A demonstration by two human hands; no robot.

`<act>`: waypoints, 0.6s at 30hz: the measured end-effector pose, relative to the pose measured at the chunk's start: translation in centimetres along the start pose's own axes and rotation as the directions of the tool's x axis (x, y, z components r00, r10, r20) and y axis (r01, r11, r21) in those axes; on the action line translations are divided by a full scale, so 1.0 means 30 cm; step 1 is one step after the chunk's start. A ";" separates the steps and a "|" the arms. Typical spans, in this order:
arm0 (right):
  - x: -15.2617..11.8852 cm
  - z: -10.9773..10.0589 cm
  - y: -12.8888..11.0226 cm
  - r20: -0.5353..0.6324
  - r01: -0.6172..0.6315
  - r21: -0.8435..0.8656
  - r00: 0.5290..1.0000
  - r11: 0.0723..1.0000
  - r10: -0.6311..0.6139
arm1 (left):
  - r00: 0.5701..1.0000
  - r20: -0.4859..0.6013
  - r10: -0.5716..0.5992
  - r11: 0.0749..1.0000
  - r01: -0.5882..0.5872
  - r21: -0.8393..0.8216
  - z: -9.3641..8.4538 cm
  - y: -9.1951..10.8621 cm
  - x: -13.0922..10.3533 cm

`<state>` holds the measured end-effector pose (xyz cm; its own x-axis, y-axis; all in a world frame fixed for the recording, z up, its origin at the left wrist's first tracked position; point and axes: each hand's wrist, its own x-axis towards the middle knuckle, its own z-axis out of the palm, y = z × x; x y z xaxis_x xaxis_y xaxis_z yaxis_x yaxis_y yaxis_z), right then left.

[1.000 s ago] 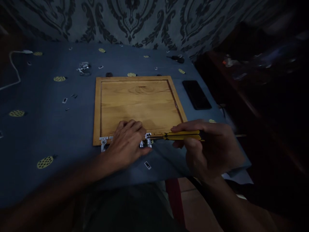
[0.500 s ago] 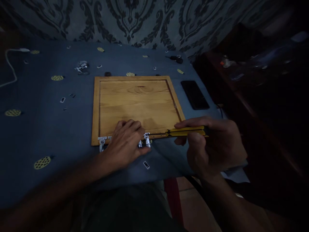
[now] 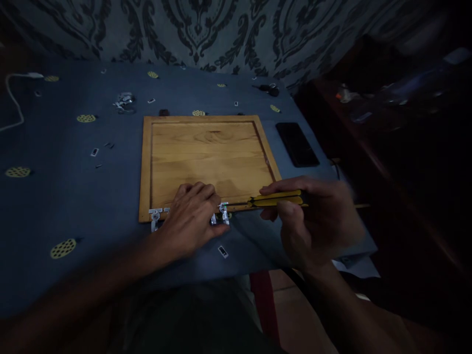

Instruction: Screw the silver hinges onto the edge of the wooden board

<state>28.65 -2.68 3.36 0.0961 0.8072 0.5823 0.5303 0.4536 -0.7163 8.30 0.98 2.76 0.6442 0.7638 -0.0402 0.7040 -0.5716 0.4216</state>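
A framed wooden panel point(image 3: 210, 157) lies flat on the blue cloth. My left hand point(image 3: 195, 214) rests on its near edge with fingers bent together, the thumb by a metal hinge point(image 3: 223, 213); whatever those fingers hold is hidden. Another hinge point(image 3: 155, 216) sits at the panel's near left corner. My right hand point(image 3: 309, 211) is closed around a yellow-handled screwdriver point(image 3: 278, 198), whose shaft points left along the near edge, its tip by the hinge near my left thumb.
A black phone point(image 3: 297, 144) lies right of the panel. Small screws point(image 3: 109, 145) and loose metal hardware point(image 3: 124, 102) are at the left. Keys point(image 3: 268, 89) lie at the back; a white cable point(image 3: 16, 98) is far left.
My right hand and the screwdriver have shifted slightly left. My left hand stays in nearly the same place on the panel.
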 end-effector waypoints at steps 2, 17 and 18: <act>0.012 -0.004 -0.021 0.036 -0.019 0.024 0.999 1.000 0.018 | 1.000 -0.004 0.005 1.000 -0.005 -0.005 0.001 -0.001 0.000; 0.106 0.044 -0.105 0.198 -0.161 0.202 0.973 0.966 0.121 | 1.000 0.000 -0.006 1.000 0.006 -0.004 -0.003 0.002 0.003; 0.107 0.048 -0.102 0.185 -0.174 0.220 0.974 0.960 0.135 | 1.000 0.004 -0.010 1.000 0.010 -0.001 -0.004 0.002 0.004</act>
<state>26.11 -0.93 6.87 0.0092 0.9167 0.3995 0.3071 0.3776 -0.8735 8.38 1.05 2.89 0.6381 0.7685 -0.0482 0.7104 -0.5634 0.4219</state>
